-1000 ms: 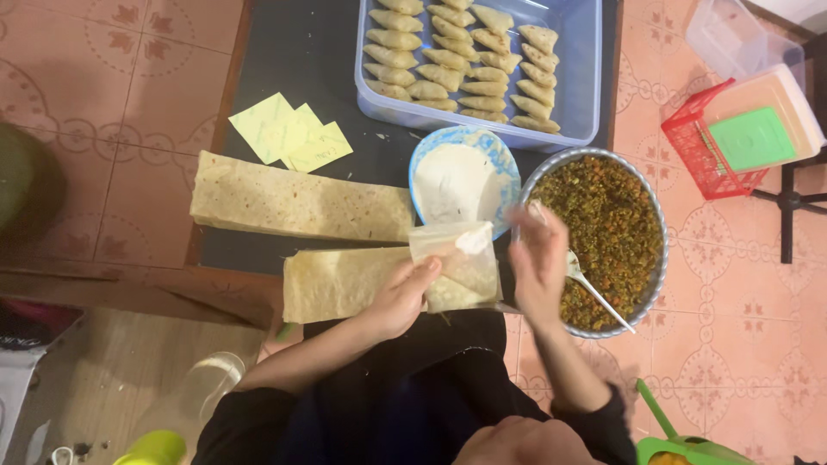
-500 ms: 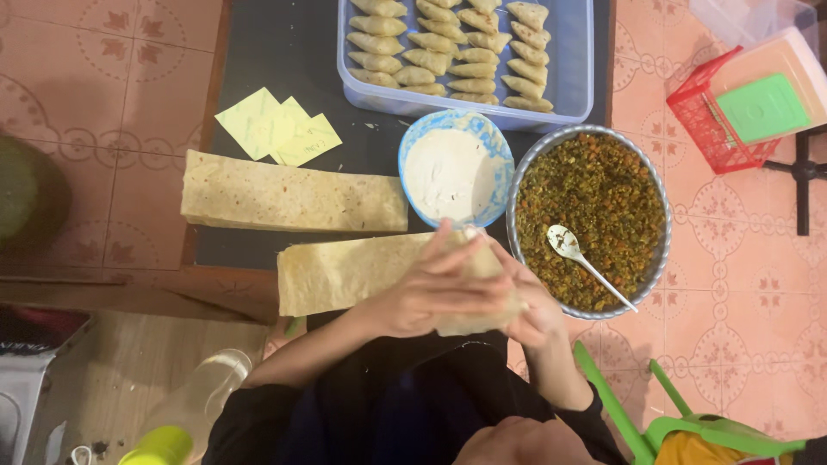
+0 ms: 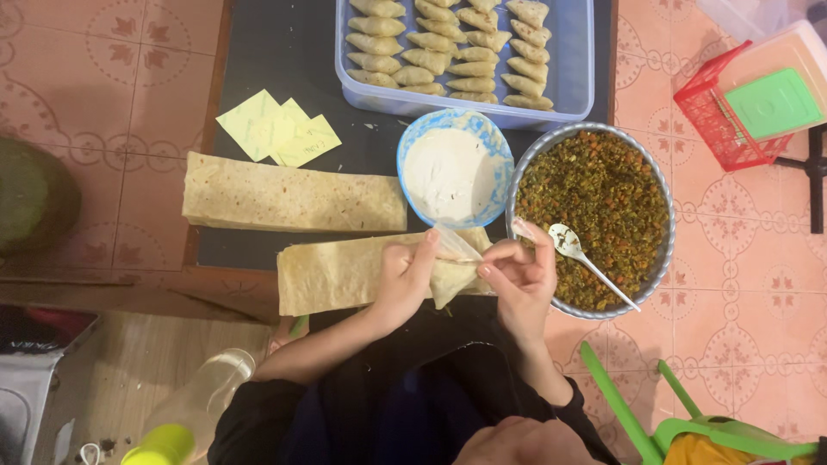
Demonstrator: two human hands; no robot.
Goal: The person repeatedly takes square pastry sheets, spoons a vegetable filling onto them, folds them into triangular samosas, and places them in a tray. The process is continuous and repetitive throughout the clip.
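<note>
Since the earlier frame, your hands parted slightly, showing the folded pastry [image 3: 448, 277] at centre frame. Your left hand [image 3: 405, 280] and right hand [image 3: 517, 280] both pinched it, above the pastry strip [image 3: 345, 274], beside the filling bowl [image 3: 659, 185].

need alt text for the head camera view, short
Seen from above, a left hand and right hand fold a pastry cone over a dark table, beside a filling bowl, paste bowl and tray of folded pastries.
</note>
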